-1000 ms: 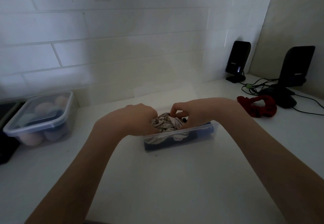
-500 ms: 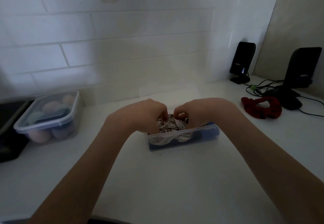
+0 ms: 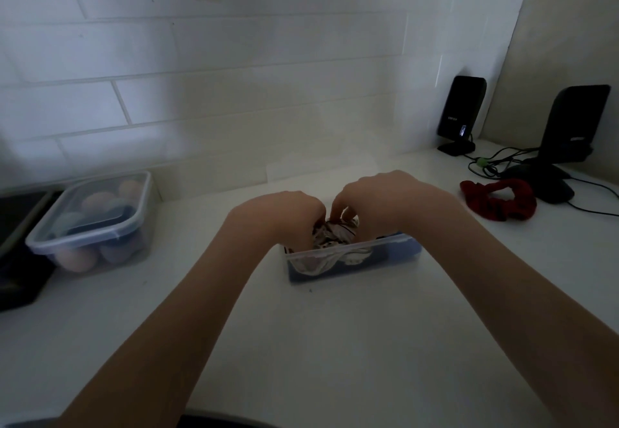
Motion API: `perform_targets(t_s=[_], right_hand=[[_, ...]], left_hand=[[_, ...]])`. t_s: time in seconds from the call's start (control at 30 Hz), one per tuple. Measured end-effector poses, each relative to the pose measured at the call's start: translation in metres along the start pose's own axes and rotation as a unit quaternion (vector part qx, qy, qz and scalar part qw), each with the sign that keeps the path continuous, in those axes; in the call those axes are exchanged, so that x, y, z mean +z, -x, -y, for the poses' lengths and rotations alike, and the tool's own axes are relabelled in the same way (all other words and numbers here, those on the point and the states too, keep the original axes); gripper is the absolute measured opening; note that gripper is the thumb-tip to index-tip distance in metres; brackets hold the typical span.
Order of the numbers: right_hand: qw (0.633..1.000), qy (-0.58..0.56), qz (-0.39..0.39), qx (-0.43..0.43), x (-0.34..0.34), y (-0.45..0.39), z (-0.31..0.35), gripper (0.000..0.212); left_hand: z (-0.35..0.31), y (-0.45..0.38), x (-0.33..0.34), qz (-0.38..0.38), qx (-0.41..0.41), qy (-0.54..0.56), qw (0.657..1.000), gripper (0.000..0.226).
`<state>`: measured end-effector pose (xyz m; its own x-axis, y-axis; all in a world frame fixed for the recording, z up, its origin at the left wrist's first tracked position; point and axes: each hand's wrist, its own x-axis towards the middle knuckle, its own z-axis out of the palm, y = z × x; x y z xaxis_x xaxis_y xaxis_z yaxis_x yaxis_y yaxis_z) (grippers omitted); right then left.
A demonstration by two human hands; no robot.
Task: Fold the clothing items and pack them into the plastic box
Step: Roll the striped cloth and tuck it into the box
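A clear plastic box [image 3: 351, 258] sits on the white countertop [image 3: 335, 344], and everything else is placed here relative to it. Both of the person's hands reach down into its open top. The left hand [image 3: 284, 218] is at the box's left end, fingers curled downward into the contents and hidden below the knuckles; it presses on or grasps the cloth, but which of the two cannot be told. The right hand [image 3: 385, 203] is over the middle and right of the box, its fingertips [image 3: 338, 208] bent down and pinched onto a crumpled light patterned garment [image 3: 331, 236] that bulges above the rim between the two hands. The same pale fabric shows through the near wall of the box, lying over something dark blue [image 3: 395, 251] that fills the bottom and the right end.

Well to the left of the box, against the tiled wall [image 3: 234, 76], stands a lidded clear container [image 3: 93, 223] holding rounded pastel shapes. To the right of the box, apart from it, a red scrunchie [image 3: 499, 198] lies on the countertop. Beyond the scrunchie, farther right and back, stand two black speakers [image 3: 462, 112] with their cables [image 3: 492, 163].
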<state>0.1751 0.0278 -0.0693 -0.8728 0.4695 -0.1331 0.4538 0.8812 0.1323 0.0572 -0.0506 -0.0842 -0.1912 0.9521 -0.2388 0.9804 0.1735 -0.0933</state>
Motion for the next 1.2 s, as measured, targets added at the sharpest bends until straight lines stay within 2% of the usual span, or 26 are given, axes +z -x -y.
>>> perform_targets(t_s=[0.1,0.2,0.27,0.4,0.6,0.73,0.8,0.9,0.97,1.03,1.1,1.2], right_hand=[[0.997,-0.032,0.07,-0.003,0.005,-0.009,-0.002,0.047],[0.991,-0.046,0.122,-0.018,0.005,-0.017,-0.001,0.043],[0.992,-0.03,0.122,-0.024,0.006,-0.02,0.0,0.041],[0.996,-0.038,0.078,-0.014,0.012,-0.019,-0.003,0.045],[0.986,-0.159,0.039,-0.017,0.017,-0.002,-0.011,0.035],[0.959,-0.281,-0.029,-0.036,0.021,0.017,-0.023,0.025],[0.933,-0.348,-0.092,-0.024,0.02,0.028,-0.035,0.019],[0.874,-0.405,-0.262,0.055,0.027,0.04,-0.065,0.017],[0.855,-0.357,-0.351,0.138,0.04,0.042,-0.091,0.021],[0.848,-0.309,-0.36,0.234,0.061,0.04,-0.116,0.025],[0.845,-0.282,-0.337,0.305,0.084,0.039,-0.13,0.03],[0.873,-0.224,-0.266,0.341,0.109,0.035,-0.134,0.042]], left_hand=[[-0.004,-0.005,-0.001,0.006,-0.003,-0.021,1.0,0.035],[-0.008,-0.009,-0.002,-0.01,0.0,-0.045,0.999,0.013],[-0.011,-0.01,-0.004,-0.005,-0.001,-0.053,0.999,0.022],[-0.008,-0.007,-0.005,0.003,-0.004,-0.034,0.999,0.017],[-0.004,0.001,-0.008,0.034,-0.016,0.008,0.999,0.043],[0.001,0.012,-0.011,0.026,0.0,0.043,0.999,0.042],[0.007,0.02,-0.014,0.006,0.009,0.073,0.997,0.046],[0.013,0.032,-0.022,-0.04,0.009,0.163,0.986,0.053],[0.014,0.036,-0.027,-0.071,0.026,0.196,0.978,0.045],[0.014,0.035,-0.029,-0.086,0.034,0.192,0.977,0.032],[0.011,0.032,-0.026,-0.073,0.026,0.18,0.981,0.025],[0.002,0.026,-0.021,-0.054,0.016,0.128,0.99,0.026]])
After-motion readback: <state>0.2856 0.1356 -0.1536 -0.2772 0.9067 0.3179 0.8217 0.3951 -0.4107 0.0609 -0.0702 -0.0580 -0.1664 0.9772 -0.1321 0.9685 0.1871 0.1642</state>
